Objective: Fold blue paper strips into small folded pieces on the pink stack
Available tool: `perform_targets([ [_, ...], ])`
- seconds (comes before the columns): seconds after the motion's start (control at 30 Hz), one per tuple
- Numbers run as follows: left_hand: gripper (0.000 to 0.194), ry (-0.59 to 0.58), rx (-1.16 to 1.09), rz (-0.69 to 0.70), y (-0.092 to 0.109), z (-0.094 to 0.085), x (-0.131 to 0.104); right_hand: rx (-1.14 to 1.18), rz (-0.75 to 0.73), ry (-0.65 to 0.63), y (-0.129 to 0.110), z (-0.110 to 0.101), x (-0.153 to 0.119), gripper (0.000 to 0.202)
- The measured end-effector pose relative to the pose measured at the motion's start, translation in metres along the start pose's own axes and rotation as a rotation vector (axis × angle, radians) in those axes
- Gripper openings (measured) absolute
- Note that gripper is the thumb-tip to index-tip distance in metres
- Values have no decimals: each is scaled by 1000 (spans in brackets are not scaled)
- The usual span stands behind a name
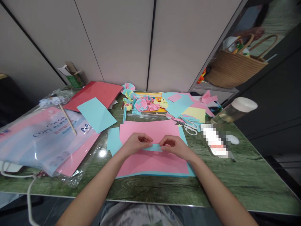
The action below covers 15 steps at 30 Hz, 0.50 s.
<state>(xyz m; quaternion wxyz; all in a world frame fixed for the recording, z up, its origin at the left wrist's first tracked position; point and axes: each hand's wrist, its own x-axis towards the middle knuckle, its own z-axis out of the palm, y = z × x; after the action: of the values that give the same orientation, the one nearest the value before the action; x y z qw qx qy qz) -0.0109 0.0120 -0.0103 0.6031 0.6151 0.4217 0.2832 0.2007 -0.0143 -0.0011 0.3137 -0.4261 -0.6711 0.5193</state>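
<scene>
A narrow blue paper strip (154,147) is held level over pink paper. My left hand (138,142) pinches its left end between thumb and fingers. At the right end, my right hand (173,146) grips it the same way. Beneath both hands lies a large pink sheet (150,164), on top of blue sheets (114,138) whose edges stick out at the left and along the front.
Behind the sheets are paper flowers (143,104), paper scraps and white scissors (191,128). A packet of copy paper (47,135) and a red folder (96,92) lie left. A bottle (235,110) and a blurred phone (215,141) are right.
</scene>
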Motion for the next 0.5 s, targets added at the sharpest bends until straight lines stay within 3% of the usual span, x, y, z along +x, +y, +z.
perform_targets([
  [0.2, 27, -12, -26, -12, -2, -2, 1, 91, 37, -139, -1, -8, -2, 24],
  [0.5, 28, -72, -90, -50, 5, 0, -2, 83, 62, -75, 6, -7, 2, 22],
])
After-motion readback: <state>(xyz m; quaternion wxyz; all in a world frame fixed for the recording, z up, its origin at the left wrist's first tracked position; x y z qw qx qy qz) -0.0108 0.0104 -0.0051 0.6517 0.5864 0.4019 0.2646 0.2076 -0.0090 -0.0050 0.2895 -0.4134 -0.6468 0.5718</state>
